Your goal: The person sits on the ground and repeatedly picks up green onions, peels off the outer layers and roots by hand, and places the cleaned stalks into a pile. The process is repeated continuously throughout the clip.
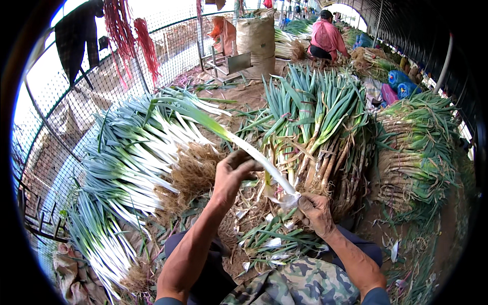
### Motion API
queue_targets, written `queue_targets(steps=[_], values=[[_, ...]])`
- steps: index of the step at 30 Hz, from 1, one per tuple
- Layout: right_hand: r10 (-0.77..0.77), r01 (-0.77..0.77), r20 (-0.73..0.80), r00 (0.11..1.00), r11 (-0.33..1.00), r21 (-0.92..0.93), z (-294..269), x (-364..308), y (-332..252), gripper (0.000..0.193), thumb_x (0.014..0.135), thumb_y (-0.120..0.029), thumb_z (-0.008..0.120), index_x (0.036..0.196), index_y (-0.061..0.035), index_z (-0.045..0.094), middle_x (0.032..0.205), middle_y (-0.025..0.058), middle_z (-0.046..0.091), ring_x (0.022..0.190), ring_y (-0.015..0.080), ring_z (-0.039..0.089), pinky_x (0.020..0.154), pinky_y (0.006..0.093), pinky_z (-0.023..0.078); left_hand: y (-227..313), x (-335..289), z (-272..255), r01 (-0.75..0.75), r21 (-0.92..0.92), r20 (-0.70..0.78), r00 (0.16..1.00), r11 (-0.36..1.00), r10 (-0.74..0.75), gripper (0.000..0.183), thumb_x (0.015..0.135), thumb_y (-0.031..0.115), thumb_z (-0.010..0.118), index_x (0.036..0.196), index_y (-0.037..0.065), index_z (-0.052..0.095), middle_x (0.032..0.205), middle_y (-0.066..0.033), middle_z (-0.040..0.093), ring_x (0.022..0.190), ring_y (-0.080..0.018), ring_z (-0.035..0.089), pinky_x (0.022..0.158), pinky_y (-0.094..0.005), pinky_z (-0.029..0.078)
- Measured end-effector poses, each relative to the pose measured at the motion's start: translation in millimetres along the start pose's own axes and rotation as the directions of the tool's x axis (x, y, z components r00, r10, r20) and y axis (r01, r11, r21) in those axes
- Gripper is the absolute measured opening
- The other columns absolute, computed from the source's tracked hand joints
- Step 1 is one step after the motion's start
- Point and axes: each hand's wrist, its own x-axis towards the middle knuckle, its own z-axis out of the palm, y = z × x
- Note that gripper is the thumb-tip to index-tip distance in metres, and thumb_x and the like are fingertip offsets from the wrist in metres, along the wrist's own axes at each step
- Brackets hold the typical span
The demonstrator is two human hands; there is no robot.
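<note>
A long green onion (252, 152) slants across the middle, its green leaves to the upper left and its white stalk running down to the right. My left hand (235, 175) is closed round the white stalk partway along. At the lower end, my right hand (316, 213) pinches the base, where a loose, pale outer skin (284, 201) hangs off; the fingertips are partly hidden. On the left lies a pile of white-stalked green onions (137, 157) with roots toward me. Straight ahead stands a bundle of unpeeled green onions (320, 127) with brown, dirty stalks.
Leaf scraps (279, 239) and peelings lie on the soil before my knees. More bundles (417, 157) are stacked on the right. Farther off are a metal-framed stool (229, 63), a large woven sack (255, 46) and a person in pink (327, 38). Netting (168, 51) lines the left side.
</note>
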Motion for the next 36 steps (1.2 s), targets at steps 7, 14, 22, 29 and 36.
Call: queue_targets(steps=[7, 14, 22, 29, 36], values=[[-0.084, 0.081, -0.002, 0.996, 0.972, -0.22, 9.3, 2.0, 5.3, 0.038, 0.091, -0.037, 0.06, 0.099, -0.0005, 0.066, 0.062, 0.0001, 0.057, 0.058, 0.0064, 0.05, 0.054, 0.0258, 0.042, 3.5, -1.6, -6.1, -0.022, -0.248, -0.129, 0.992, 0.968, -0.01, 0.027, 0.084, 0.014, 0.062, 0.103, -0.005, 0.058, 0.084, -0.0131, 0.066, 0.069, -0.0191, 0.066, 0.065, -0.0297, 0.056], [-0.136, 0.122, -0.036, 0.99, 0.959, -0.254, 10.0, 3.4, 13.3, 0.04, 0.091, -0.038, 0.059, 0.1, 0.0006, 0.066, 0.063, 0.0005, 0.059, 0.059, 0.0074, 0.052, 0.055, 0.0269, 0.043, 8.1, -3.7, -4.9, 0.009, -0.264, -0.158, 0.986, 0.964, -0.052, 0.02, 0.082, 0.006, 0.057, 0.098, -0.007, 0.059, 0.082, -0.0144, 0.066, 0.067, -0.0202, 0.067, 0.066, -0.0315, 0.057], [0.087, -0.082, -0.031, 0.996, 0.985, 0.15, 4.7, 4.7, -0.9, 0.033, 0.094, -0.033, 0.055, 0.093, -0.0014, 0.064, 0.059, -0.0023, 0.054, 0.046, 0.0021, 0.042, 0.041, 0.0186, 0.032, -0.7, -12.1, 12.0, 0.074, -0.015, 0.03, 0.997, 0.997, -0.074, 0.011, 0.081, -0.002, 0.056, 0.088, -0.003, 0.065, 0.081, -0.0138, 0.068, 0.067, -0.0189, 0.067, 0.065, -0.0323, 0.058], [0.064, -0.046, -0.062, 0.996, 0.965, 0.26, -0.9, 12.6, -8.8, 0.037, 0.094, -0.036, 0.054, 0.082, -0.0017, 0.062, 0.056, -0.0038, 0.05, 0.043, 0.0036, 0.041, 0.038, 0.0183, 0.029, -27.8, -47.4, 56.1, 0.173, 0.442, 0.696, 0.552, 0.88, -0.459, 0.013, 0.085, 0.005, 0.062, 0.096, 0.004, 0.069, 0.082, -0.0087, 0.069, 0.07, -0.0152, 0.066, 0.065, -0.0279, 0.056], [0.138, -0.229, 0.2, 0.97, 0.797, 0.558, -8.0, 6.0, 3.3, 0.031, 0.095, -0.034, 0.053, 0.085, -0.0049, 0.057, 0.059, 0.0015, 0.047, 0.042, 0.0076, 0.041, 0.034, 0.022, 0.033, -9.3, -14.7, 19.7, 0.013, 0.242, 0.189, 0.98, 0.97, -0.06, 0.06, 0.087, 0.017, 0.066, 0.137, 0.003, 0.037, 0.135, -0.0192, 0.044, 0.072, -0.0158, 0.064, 0.061, -0.0276, 0.055]])
